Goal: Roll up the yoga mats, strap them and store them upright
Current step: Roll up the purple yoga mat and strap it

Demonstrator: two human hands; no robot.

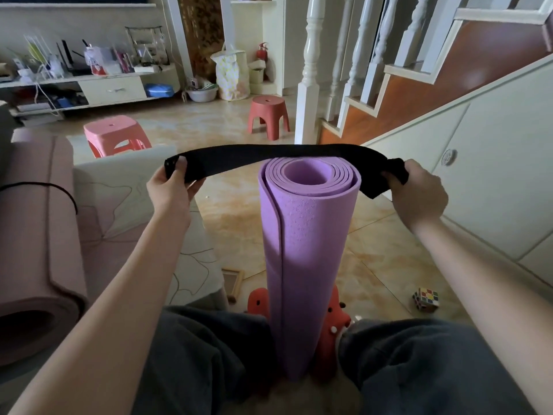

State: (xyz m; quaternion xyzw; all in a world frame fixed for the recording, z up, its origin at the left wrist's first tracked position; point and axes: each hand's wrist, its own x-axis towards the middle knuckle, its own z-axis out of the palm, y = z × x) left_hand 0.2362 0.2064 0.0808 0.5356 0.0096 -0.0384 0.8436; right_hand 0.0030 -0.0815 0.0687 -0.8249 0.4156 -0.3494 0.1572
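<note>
We're strapping now: both hands, left hand (170, 187) and right hand (419, 193), grip the strap (269, 158) stretched just behind the mat (305, 235). Next, we'd wrap it round and fasten.

No text, label or number can be read; packages on the shelf unit (89, 82), upper left of the frame, are perhaps printed but blurred.

Pretty lived-in room: glossy marbled beige tile floor (191, 121), cluttered cream TV unit (112, 90) along the far wall, two plastic stools (268, 116), white-balustered staircase (389, 70) on the right, soft daylight.
</note>
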